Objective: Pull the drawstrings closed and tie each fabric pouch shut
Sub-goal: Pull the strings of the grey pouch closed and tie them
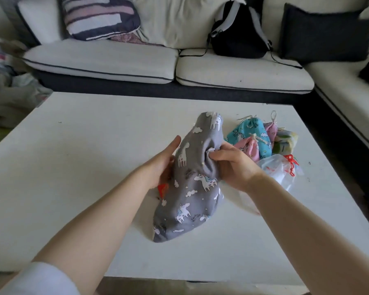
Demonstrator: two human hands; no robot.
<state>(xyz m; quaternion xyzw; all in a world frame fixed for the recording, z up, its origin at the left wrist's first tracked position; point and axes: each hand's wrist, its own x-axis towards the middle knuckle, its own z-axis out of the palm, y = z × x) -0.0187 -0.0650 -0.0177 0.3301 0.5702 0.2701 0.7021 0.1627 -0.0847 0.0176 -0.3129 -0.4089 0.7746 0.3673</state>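
A grey fabric pouch [192, 184] printed with white unicorns stands tilted above the white table [73, 167], held between both hands. My left hand [162, 165] cups its left side with fingers extended. My right hand [228, 165] pinches a fold of the grey cloth at mid-height. Something orange-red [162, 190] shows under my left palm. To the right lie a blue pouch [249, 130] and a pink pouch [248, 149], both cinched with cream cords, plus a white translucent pouch [275, 169] with a red drawstring [291, 165].
A white sofa [136, 60] with a striped pillow [100, 15], a black backpack [239, 33] and a dark cushion [322, 33] runs along the far side and right. Another patterned pouch [284, 141] lies behind the pile. Crumpled cloth [11, 92] sits at the left.
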